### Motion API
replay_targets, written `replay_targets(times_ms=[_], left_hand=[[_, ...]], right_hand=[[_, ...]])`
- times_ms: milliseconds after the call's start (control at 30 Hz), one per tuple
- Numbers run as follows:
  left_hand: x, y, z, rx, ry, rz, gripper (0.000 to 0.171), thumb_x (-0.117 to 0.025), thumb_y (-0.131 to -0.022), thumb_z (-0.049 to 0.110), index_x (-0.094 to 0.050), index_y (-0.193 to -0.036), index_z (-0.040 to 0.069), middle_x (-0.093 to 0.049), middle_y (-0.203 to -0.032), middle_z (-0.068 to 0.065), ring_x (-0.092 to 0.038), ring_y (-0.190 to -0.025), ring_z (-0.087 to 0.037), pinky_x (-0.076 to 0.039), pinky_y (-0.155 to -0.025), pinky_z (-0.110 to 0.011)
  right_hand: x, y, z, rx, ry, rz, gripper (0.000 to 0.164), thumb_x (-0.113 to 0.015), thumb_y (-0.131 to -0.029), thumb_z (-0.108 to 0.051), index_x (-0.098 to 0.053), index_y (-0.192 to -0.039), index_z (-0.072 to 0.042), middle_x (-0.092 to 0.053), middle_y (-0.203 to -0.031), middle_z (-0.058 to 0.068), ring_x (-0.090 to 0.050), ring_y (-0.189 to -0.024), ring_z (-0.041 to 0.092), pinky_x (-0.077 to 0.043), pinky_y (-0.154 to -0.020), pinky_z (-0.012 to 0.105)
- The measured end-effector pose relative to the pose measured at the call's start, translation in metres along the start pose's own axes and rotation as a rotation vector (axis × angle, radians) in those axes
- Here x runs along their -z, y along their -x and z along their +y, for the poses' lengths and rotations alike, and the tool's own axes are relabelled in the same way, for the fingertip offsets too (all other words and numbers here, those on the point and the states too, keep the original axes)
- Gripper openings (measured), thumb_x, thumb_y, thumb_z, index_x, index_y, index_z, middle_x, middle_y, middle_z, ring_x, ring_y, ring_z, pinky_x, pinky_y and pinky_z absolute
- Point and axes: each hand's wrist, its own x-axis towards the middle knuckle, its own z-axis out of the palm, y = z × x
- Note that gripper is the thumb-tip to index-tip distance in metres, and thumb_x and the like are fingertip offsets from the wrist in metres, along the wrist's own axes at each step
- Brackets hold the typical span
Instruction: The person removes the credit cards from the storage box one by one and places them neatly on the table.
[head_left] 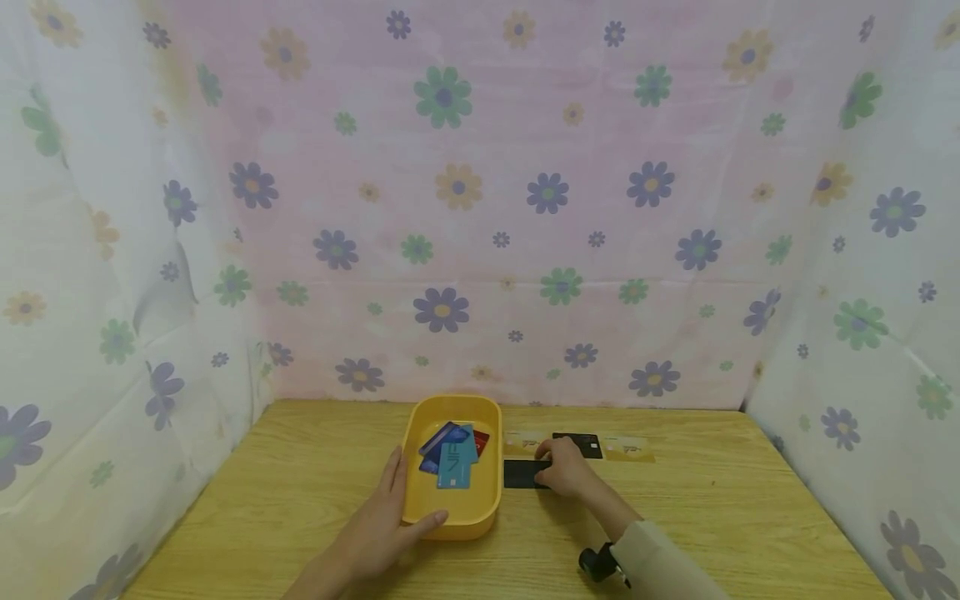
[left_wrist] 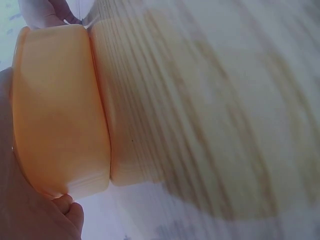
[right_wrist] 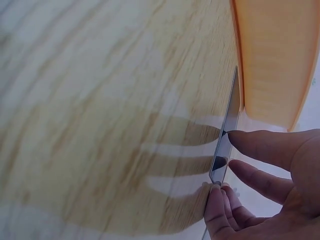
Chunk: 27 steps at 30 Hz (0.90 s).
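Note:
My left hand (head_left: 378, 521) holds a yellow plastic box (head_left: 487, 500), its fingers along the left wall and its thumb at the near rim. Inside the box lie overlapping cards: a light blue card (head_left: 453, 467), a dark blue card (head_left: 431, 458) and a red card (head_left: 482, 440). Just right of the box, a black card (head_left: 521, 474) lies flat on the table. My right hand (head_left: 566, 468) reaches over it; in the right wrist view, spread fingertips touch this card (right_wrist: 231, 115) at its face and end. The left wrist view shows the box's side wall (left_wrist: 60, 110).
Behind the right hand, a row holds a gold card (head_left: 522, 442), another black card (head_left: 585, 446) and a second gold card (head_left: 630, 449). A black wrist device (head_left: 597, 562) hangs by the right sleeve. Flowered cloth (head_left: 495, 208) encloses the wooden table (head_left: 735, 500) at the back and sides.

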Motion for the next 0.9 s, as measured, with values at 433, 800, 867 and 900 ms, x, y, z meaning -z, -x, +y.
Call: replay_targets(times_ms=[433, 800, 867, 900], left_hand=[[0.0003, 0.0007, 0.0016, 0.008, 0.011, -0.008, 0.124, -0.056, -0.086, 0.081, -0.001, -0.164, 0.001, 0.004, -0.171, -0.019, -0.034, -0.147, -0.046, -0.037, -0.113, -0.060], [-0.0003, -0.0007, 0.0010, 0.028, -0.011, -0.006, 0.124, -0.056, -0.086, 0.082, -0.002, -0.164, 0.001, 0.003, -0.171, -0.018, -0.032, -0.148, -0.045, -0.036, -0.114, -0.060], [-0.0003, -0.0009, 0.0013, 0.027, -0.014, -0.007, 0.124, -0.056, -0.086, 0.081, -0.003, -0.163, 0.000, 0.002, -0.171, -0.019, -0.033, -0.147, -0.045, -0.036, -0.113, -0.060], [-0.0003, -0.0011, 0.0015, 0.029, -0.014, -0.007, 0.124, -0.056, -0.086, 0.081, -0.003, -0.163, 0.000, 0.002, -0.171, -0.019, -0.034, -0.147, -0.045, -0.037, -0.113, -0.060]], right_hand=[[-0.0015, -0.0008, 0.0010, -0.004, 0.021, 0.005, 0.026, -0.077, -0.081, 0.006, -0.070, -0.106, 0.007, -0.063, -0.113, 0.025, -0.061, -0.101, 0.040, -0.054, -0.081, 0.051], [-0.0023, -0.0009, -0.0005, -0.024, 0.011, 0.015, 0.027, -0.076, -0.081, 0.005, -0.070, -0.107, 0.008, -0.063, -0.111, 0.025, -0.061, -0.100, 0.041, -0.054, -0.079, 0.052], [-0.0022, -0.0006, -0.0004, -0.027, 0.006, 0.014, 0.027, -0.076, -0.081, 0.006, -0.070, -0.107, 0.008, -0.062, -0.112, 0.026, -0.060, -0.100, 0.041, -0.054, -0.079, 0.052], [-0.0019, -0.0005, -0.0003, -0.025, 0.004, 0.014, 0.027, -0.076, -0.081, 0.006, -0.070, -0.107, 0.008, -0.062, -0.112, 0.026, -0.060, -0.100, 0.041, -0.054, -0.079, 0.052]])
